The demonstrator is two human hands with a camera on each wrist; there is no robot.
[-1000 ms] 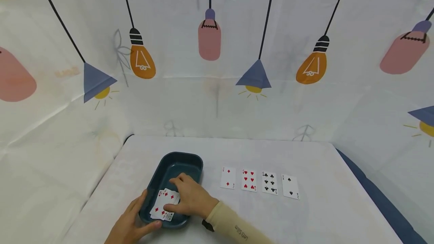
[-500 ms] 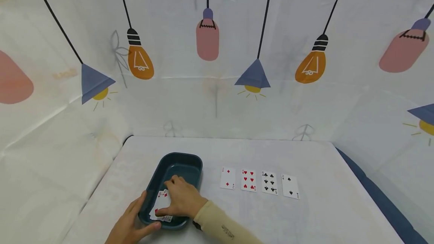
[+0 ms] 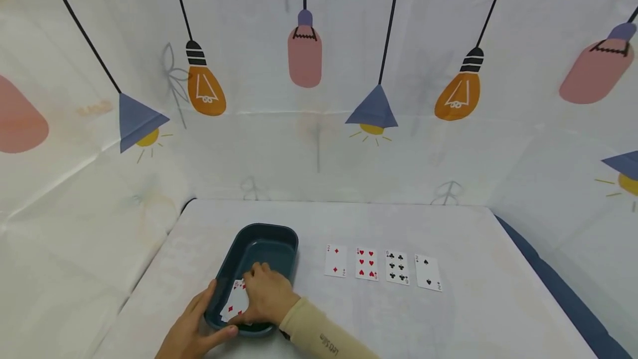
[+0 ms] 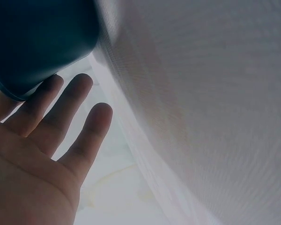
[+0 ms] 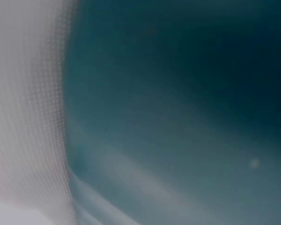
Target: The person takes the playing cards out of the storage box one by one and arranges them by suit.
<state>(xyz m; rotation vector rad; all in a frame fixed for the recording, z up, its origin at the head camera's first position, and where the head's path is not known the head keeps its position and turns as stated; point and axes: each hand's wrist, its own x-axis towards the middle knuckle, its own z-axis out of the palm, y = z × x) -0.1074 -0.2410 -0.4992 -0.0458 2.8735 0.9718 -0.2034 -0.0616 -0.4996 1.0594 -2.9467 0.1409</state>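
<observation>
A dark teal tray [image 3: 291, 248] lies on the table, with a small pile of playing cards [image 3: 231, 306] at its near end. Red diamonds show on the top card. My left hand [image 3: 191, 326] lies at the tray's near left corner, thumb by the near side. In the left wrist view its fingers [image 4: 96, 124] are straight and spread, fingertips right by the tray wall. My right hand [image 3: 271, 295] reaches into the tray with bent fingers, its thumb low over the pile's near edge. Its palm side is hidden; I cannot tell whether it pinches a card.
Right of the tray, a row of face-up cards lies on the white table [image 3: 369, 326]: two of diamonds [image 3: 335, 261], six of hearts [image 3: 366, 264], six of clubs [image 3: 397, 268] and two of spades [image 3: 428, 272]. A lamp-printed white sheet [image 3: 319, 148] hangs behind.
My right hand has shifted left and toward me over the card pile, its thumb and fingers changing position and covering the pile's right part. The left hand and the row of cards stay put.
</observation>
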